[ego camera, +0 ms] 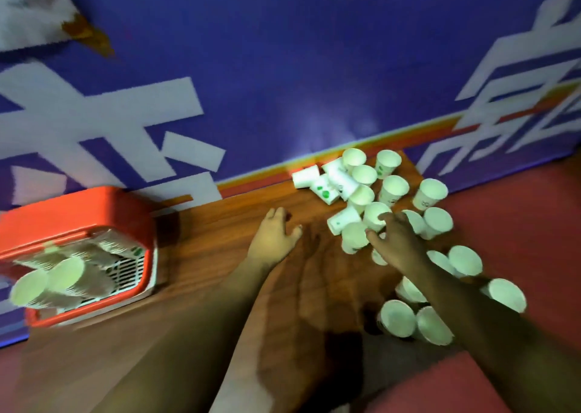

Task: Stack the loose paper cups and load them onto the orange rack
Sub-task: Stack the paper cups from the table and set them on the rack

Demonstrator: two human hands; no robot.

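Several loose white paper cups (394, 189), some upright and some on their sides, crowd the right part of the wooden table (220, 230). The orange rack (78, 211) stands at the left and holds long stacks of cups (66, 274) lying on its white grid. My right hand (397, 244) reaches into the pile with fingers spread, its fingertips touching the rim of an upright cup (374, 214). My left hand (275, 239) lies flat and open over the bare wood just left of the pile, holding nothing.
A blue wall banner with large white characters (283, 66) rises right behind the table's far edge. Red surface (518, 224) borders the table on the right and at the bottom. More cups (397, 318) stand close to my right forearm.
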